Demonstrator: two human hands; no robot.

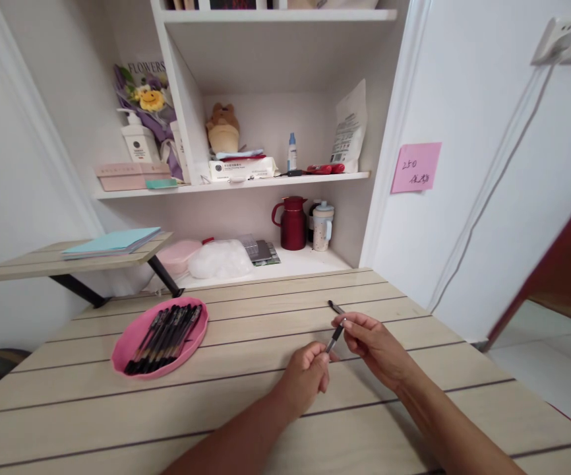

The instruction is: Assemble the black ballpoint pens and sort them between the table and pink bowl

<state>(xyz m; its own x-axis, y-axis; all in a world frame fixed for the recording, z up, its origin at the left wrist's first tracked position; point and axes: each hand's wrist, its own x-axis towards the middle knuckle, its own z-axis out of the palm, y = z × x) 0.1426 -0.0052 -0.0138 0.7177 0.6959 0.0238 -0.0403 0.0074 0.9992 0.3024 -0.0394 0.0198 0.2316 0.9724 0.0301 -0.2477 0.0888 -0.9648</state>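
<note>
My left hand point(306, 375) is closed round the lower end of a pen point(335, 335) with a clear barrel and a black grip. The pen slants up to the right above the table. At its upper end the fingertips of my right hand point(377, 346) are pinched together. Just beyond those fingers sticks out a dark-ended pen part point(335, 307); whether my right hand holds it or it lies on the table, I cannot tell. To the left, a pink plate point(120, 340) carries several black pens point(167, 336) lying side by side.
The slatted wooden table point(246, 409) meets a white shelf unit point(275, 188) at the back. A small raised stand point(33, 260) at the left bears blue-covered paper point(112, 241). On the low shelf are a red jug point(293, 224), a pale cup point(322, 227) and a white plastic bag point(221, 258).
</note>
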